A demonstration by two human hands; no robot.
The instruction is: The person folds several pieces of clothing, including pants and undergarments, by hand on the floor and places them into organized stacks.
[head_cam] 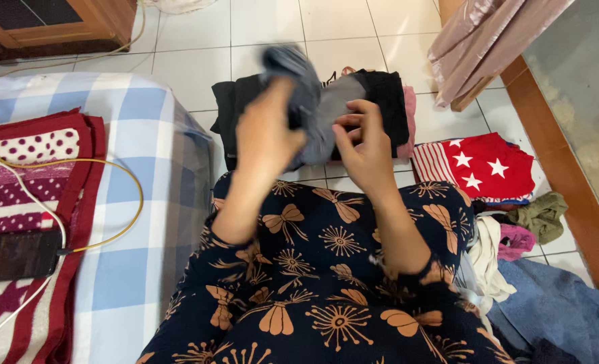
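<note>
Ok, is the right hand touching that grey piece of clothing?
Touching. The head view shows the right hand with its fingers pinching the edge of the grey garment, which the left hand also grips.

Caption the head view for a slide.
Both hands, left hand and right hand, grip a grey garment above a pile of dark folded clothes.

Two bare hands are seen, the left hand [267, 128] and the right hand [365, 147], and one grey cloth garment [314, 101] is gripped between them. One stack of folded black garments [380, 91] is counted on the white tiled floor [191, 67]. One red folded cloth with three white stars [485, 165] is shown. One olive crumpled garment [542, 214], one blue towel [559, 307], one dark flat phone [15, 255] and one yellow cable [127, 222] are counted.
</note>
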